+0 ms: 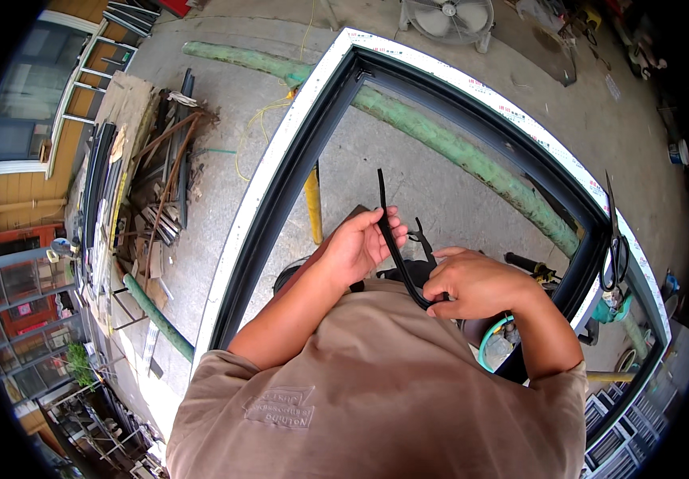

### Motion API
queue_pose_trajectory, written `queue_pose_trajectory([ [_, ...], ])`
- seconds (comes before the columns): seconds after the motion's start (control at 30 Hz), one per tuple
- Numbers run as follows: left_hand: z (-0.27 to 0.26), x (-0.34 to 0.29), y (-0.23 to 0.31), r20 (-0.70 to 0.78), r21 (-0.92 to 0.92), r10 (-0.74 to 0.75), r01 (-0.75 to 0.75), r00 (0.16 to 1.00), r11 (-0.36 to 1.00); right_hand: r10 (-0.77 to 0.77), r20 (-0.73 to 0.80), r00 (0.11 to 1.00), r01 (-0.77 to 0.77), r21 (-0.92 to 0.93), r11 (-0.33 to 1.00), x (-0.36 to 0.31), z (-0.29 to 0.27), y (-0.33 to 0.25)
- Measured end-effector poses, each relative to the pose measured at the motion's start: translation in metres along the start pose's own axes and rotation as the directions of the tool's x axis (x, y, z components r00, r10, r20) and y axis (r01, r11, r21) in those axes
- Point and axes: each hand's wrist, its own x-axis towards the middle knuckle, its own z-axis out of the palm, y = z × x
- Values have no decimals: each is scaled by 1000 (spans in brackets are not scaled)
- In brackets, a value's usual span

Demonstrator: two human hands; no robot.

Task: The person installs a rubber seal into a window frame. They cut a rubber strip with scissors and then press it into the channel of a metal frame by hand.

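A thin black rubber strip (397,257) runs between my two hands over the opening of a large window frame. My left hand (364,243) pinches it near its upper part, the free end standing up past the fingertips. My right hand (476,283) is closed on the lower part, where the strip curves round. Another short dark piece (420,236) sticks up beside the right hand; whether it belongs to the same strip I cannot tell. The frame (280,152) is black inside with white printed film on its outer face. Black-handled scissors (617,255) lie on its right side.
Green round poles (456,152) pass beneath the frame. Below the opening sits a teal-rimmed bucket (490,345). A floor fan (450,17) stands at the far side. Scrap wood and dark profiles (103,191) are piled at left. A yellow leg (313,206) shows through the opening.
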Motion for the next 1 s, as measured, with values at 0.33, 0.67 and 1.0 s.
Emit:
queue_pose_trajectory([
  [0.33,6,-3,19,-20,263,306,-291,952,920,406,53,912,-357,-384,851,-3,11,30],
  [0.67,46,-30,-19,344,894,64,-347,937,283,545,-309,779,-64,826,560,28,16,48],
  [1.0,43,-16,-27,537,834,28,-526,843,-167,604,-280,746,97,943,318,27,6,38],
])
